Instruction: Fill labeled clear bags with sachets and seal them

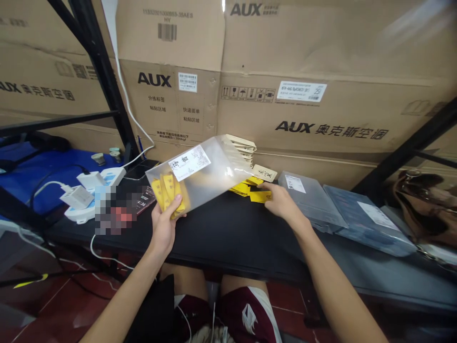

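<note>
My left hand grips the plastic bag | its long axis slants up toward my right hand | that hand pinches a yellow tag

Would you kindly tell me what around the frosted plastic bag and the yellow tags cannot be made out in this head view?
Yellow card tags inside the frosted plastic bag: cloudy film and the left hand hide their print.
Loose yellow tags: the right hand covers part of them.
White bag label: its small print is too small to read.
Pixelated patch on the black table: blurring hides what lies there.
</note>
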A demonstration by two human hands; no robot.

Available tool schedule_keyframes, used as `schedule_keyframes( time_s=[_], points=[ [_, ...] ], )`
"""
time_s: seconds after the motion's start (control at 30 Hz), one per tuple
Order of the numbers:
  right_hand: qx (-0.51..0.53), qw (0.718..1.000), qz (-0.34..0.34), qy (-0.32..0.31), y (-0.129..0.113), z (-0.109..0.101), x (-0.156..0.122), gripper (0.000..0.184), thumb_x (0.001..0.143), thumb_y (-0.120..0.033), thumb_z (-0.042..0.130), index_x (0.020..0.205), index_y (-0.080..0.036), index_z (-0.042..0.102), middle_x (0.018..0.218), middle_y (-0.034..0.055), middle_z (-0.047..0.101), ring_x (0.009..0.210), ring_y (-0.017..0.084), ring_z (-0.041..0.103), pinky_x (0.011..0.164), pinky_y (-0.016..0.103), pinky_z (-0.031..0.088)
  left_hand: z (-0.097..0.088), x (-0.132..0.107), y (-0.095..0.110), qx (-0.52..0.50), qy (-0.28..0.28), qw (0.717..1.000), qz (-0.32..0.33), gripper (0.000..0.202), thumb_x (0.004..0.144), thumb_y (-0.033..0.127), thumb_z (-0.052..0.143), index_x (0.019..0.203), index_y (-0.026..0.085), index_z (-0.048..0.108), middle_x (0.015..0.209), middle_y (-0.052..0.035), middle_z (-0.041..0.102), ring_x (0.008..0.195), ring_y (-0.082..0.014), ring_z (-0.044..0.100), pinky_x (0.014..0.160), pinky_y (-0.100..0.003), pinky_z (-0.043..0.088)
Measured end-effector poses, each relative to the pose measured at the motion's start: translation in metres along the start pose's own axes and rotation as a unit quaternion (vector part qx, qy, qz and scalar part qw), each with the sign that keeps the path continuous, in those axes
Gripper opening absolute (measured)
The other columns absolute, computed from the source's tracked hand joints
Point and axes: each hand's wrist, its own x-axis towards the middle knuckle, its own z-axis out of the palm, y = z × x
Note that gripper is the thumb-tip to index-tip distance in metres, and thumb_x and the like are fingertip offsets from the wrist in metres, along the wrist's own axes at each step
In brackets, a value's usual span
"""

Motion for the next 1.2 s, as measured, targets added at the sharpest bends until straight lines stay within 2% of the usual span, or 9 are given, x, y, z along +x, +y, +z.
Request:
schedule_keyframes(
  time_s=[0.13,0.37,0.5,0.63,0.77,0.87,0.93,1.07,1.2],
  points=[
    [-0.047,0.997,-0.004,-0.055,-0.007,0.005,-0.006,0.08,0.071,0.006,0.064,0.149,-0.012,0.066,0.142,0.0231,0.071,0.135,0.039,0.066,0.113,0.046,0.052,-0.001,-0.001,-0.001,0.017,-0.016,1.0,-0.001,0.062,0.062,0.043,0.103,0.112,0.014,0.078,0.109,-0.0082,0.075,0.085,-0.019,0.069,0.058,-0.025,0.053],
    [-0.093,0.992,-0.036,-0.084,-0.019,0.006,-0.011,0.063,0.083,-0.004,0.066,0.145,-0.013,0.069,0.13,0.0232,0.073,0.135,0.042,0.059,0.111,0.053,0.049,-0.001,-0.001,-0.002,0.016,-0.019,1.0,0.0,0.061,0.064,0.043,0.103,0.111,0.014,0.076,0.109,-0.0075,0.074,0.085,-0.0179,0.068,0.059,-0.026,0.054],
    [-0.057,0.992,-0.059,-0.097,-0.006,0.0,-0.013,0.072,0.082,-0.021,0.081,0.151,-0.015,0.065,0.144,0.0211,0.068,0.138,0.04,0.058,0.114,0.052,0.05,-0.001,-0.001,-0.003,0.023,-0.021,1.0,0.003,0.06,0.065,0.044,0.102,0.109,0.014,0.076,0.106,-0.0075,0.074,0.086,-0.0189,0.068,0.059,-0.026,0.054],
    [0.0,0.992,-0.021,-0.122,0.009,-0.005,-0.011,0.075,0.076,-0.015,0.083,0.148,-0.016,0.067,0.133,0.0193,0.075,0.125,0.037,0.071,0.11,0.051,0.056,-0.002,0.0,-0.004,0.036,-0.025,0.999,0.003,0.056,0.066,0.045,0.102,0.105,0.014,0.076,0.105,-0.0079,0.075,0.085,-0.0192,0.069,0.06,-0.026,0.054],
    [0.131,0.988,-0.055,-0.057,0.004,-0.014,-0.012,0.059,0.078,-0.02,0.083,0.136,-0.018,0.074,0.125,0.0154,0.079,0.117,0.034,0.076,0.107,0.048,0.06,-0.003,-0.001,-0.004,0.032,-0.03,0.999,0.003,0.053,0.067,0.043,0.101,0.106,0.015,0.077,0.107,-0.0075,0.075,0.085,-0.0181,0.068,0.06,-0.026,0.054],
    [0.26,0.964,-0.046,-0.004,-0.007,-0.026,-0.017,0.052,0.082,-0.043,0.084,0.128,-0.018,0.078,0.109,0.0125,0.08,0.085,0.026,0.075,0.067,0.037,0.063,-0.002,-0.001,-0.003,0.03,-0.027,0.999,0.003,0.054,0.066,0.043,0.102,0.107,0.015,0.078,0.106,-0.0074,0.076,0.084,-0.018,0.068,0.061,-0.026,0.054],
    [0.344,0.938,-0.017,0.041,-0.012,-0.034,-0.02,0.049,0.081,-0.048,0.084,0.12,-0.019,0.079,0.086,0.006,0.074,0.063,0.018,0.062,0.045,0.027,0.045,-0.001,-0.001,-0.003,0.029,-0.026,0.999,0.004,0.053,0.066,0.043,0.102,0.105,0.015,0.078,0.106,-0.0075,0.076,0.083,-0.0179,0.068,0.061,-0.027,0.054],
    [0.518,0.849,-0.016,0.105,-0.016,-0.042,-0.023,0.034,0.074,-0.03,0.078,0.106,-0.022,0.08,0.073,-0.0005,0.062,0.06,0.014,0.052,0.044,0.023,0.032,-0.001,-0.001,-0.003,0.03,-0.033,0.999,0.002,0.051,0.066,0.043,0.101,0.103,0.016,0.078,0.106,-0.008,0.077,0.084,-0.0192,0.069,0.061,-0.027,0.054],
    [0.536,0.833,-0.076,0.112,-0.015,-0.039,-0.02,0.056,0.062,-0.023,0.089,0.117,-0.026,0.08,0.104,0.0022,0.069,0.076,0.015,0.06,0.053,0.025,0.045,-0.002,-0.004,-0.002,0.036,-0.048,0.998,-0.011,0.051,0.067,0.042,0.102,0.104,0.016,0.079,0.103,-0.0069,0.077,0.089,-0.0206,0.072,0.066,-0.027,0.055]
  ],
)
